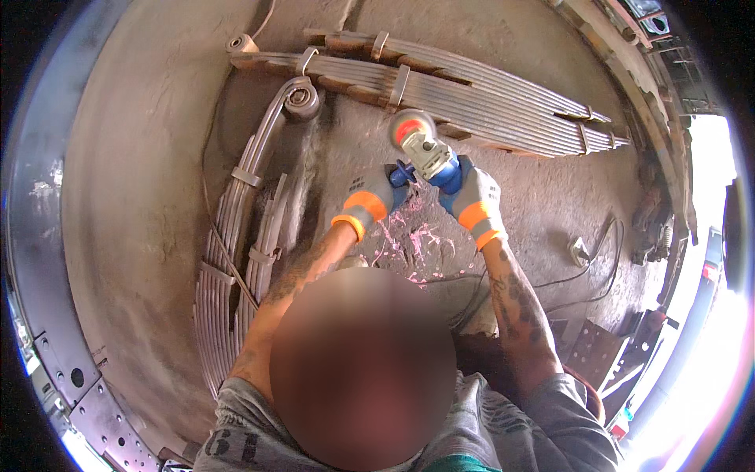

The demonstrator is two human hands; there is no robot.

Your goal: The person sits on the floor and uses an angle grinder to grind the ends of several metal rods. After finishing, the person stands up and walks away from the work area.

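I hold a blue and grey angle grinder (429,153) with both gloved hands. My left hand (371,198), in a grey and orange glove, grips the blue side handle. My right hand (474,197), gloved the same way, wraps the grinder's blue body. The round disc (412,126) points away from me and sits at the near edge of a long stack of steel leaf springs (487,98) lying across the dirt floor.
A second curved leaf spring pack (236,236) lies on the floor at my left. A power cable and plug box (580,252) rest at the right. Metal brackets (590,346) lie at lower right. A steel frame rail (47,259) curves along the left edge.
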